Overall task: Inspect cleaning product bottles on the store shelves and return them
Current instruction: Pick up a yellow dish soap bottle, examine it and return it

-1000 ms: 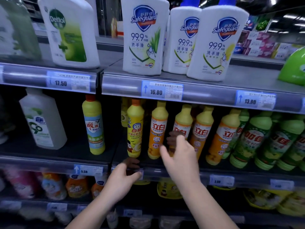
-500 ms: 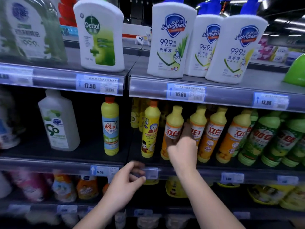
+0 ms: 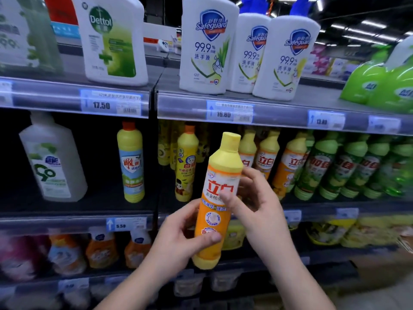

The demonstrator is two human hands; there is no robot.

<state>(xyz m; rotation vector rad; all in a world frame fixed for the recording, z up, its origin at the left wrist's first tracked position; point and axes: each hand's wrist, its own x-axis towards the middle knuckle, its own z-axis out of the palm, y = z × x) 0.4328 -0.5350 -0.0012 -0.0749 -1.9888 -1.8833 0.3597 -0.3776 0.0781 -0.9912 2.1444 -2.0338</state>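
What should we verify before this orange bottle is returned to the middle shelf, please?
1. Grip: the left hand holds the orange bottle low down, the right hand at its label: ok.
2. Its yellow cap is in place: ok.
3. Free slot on the middle shelf: hidden behind the bottle, cannot tell.
4. The neighbouring orange bottles stand in their row: ok.

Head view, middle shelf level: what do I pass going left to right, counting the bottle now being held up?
white jug with green label → yellow bottle with blue label → yellow bottle with cartoon label → held orange bottle → row of orange bottles → row of green bottles
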